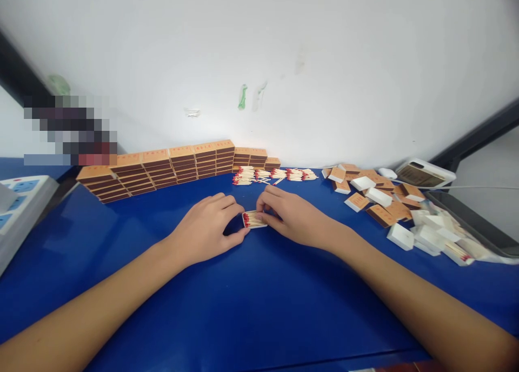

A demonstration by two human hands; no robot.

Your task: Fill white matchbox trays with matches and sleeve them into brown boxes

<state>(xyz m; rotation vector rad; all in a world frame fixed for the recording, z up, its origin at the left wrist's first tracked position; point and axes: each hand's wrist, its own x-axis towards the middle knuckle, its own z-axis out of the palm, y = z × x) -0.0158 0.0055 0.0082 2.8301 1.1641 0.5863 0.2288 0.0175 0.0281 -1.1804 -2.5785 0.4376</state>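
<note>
A small white matchbox tray [255, 226] filled with red-headed matches [252, 219] sits on the blue table between my hands. My left hand [211, 223] holds its left end, with the thumb at the near corner and the fingertips at the far one. From the right, my right hand [290, 215] reaches over the other end, its thumb and fingers closed on the matches there; its fingertips partly hide that end. Just beyond, loose matches [243, 175] lie in small heaps along the wall.
Stacked matchboxes [162, 169] line the wall at the left. On the right lie scattered orange matchbox sleeves [381, 215], white trays [430, 237] and a dark flat device [474, 220]. A white phone-like object [425, 172] leans behind them. A power strip [24, 204] stands far left.
</note>
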